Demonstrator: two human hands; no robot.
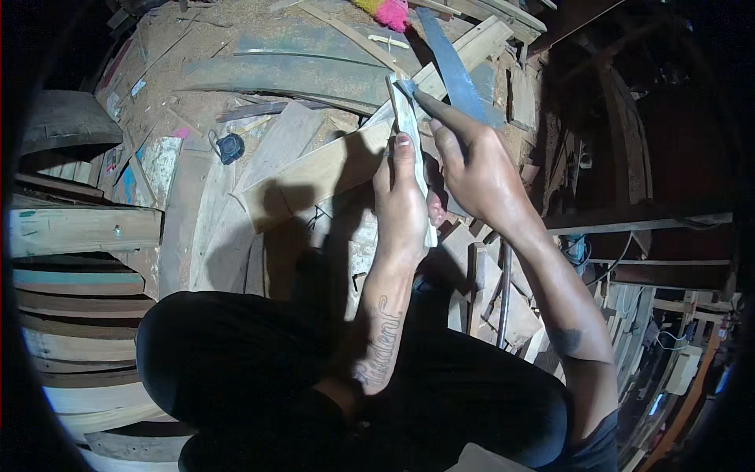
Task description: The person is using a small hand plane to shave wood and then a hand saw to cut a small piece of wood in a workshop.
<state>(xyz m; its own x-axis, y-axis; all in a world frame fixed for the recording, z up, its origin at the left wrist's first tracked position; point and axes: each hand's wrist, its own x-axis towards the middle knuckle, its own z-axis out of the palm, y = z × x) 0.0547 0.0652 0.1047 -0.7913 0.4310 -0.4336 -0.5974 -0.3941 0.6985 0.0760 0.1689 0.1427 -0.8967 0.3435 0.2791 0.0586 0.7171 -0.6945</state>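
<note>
My left hand (401,185) is closed around a narrow, pale strip of wood (408,122), its thumb lying along the strip. The strip points away from me, and its lower end comes out beside my wrist. My right hand (480,161) is at the strip's right side, its index finger reaching to the far end. At that fingertip a small dark-grey piece (406,86) rests against the wood; its kind is unclear. A handsaw (450,67) lies just beyond my right hand, its near end hidden behind the hand.
A wide light board (314,169) lies ahead, crossed by shadows. A dark tape measure (230,148) is on the left, near stacked planks (86,232). Wood scraps and sawdust cover the ground. A pink and yellow fluffy thing (389,13) lies at the far edge.
</note>
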